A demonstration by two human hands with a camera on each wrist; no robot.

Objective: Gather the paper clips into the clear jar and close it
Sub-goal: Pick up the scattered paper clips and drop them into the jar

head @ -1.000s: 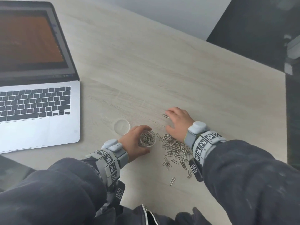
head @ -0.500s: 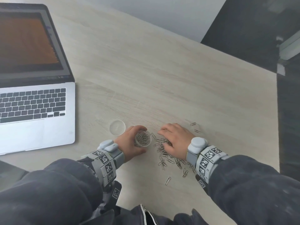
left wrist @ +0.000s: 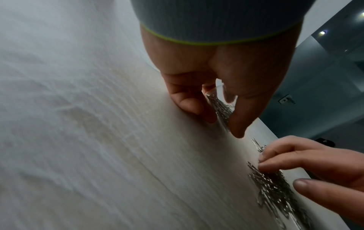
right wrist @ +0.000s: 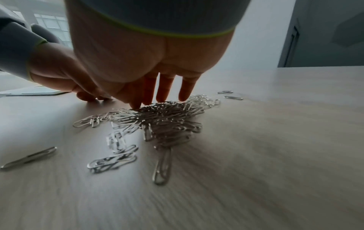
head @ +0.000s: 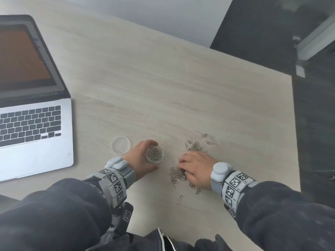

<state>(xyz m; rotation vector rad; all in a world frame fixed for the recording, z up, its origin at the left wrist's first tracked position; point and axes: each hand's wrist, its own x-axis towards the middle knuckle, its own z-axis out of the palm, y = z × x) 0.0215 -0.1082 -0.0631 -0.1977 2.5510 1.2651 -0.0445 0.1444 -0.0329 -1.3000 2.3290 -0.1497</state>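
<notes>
My left hand point(head: 145, 157) grips the clear jar point(head: 154, 154), which stands upright on the table and is part full of paper clips. In the left wrist view the thumb and fingers wrap the jar point(left wrist: 221, 109). The jar's round clear lid point(head: 121, 145) lies flat just left of that hand. My right hand point(head: 194, 166) rests palm down on the loose pile of silver paper clips point(head: 176, 175), fingertips point(right wrist: 183, 98) touching the heap point(right wrist: 167, 121). More clips point(head: 196, 147) lie beyond the hand. One single clip point(head: 179, 199) lies nearer me.
An open laptop point(head: 36, 127) takes up the table's left side. The table's right edge point(head: 295, 142) runs close past the clips, with dark floor beyond. My dark sleeves fill the bottom of the head view.
My right hand has pulled back toward me across the pile, raking clips with it and leaving a cluster beyond it. The left hand and jar have stayed put.
</notes>
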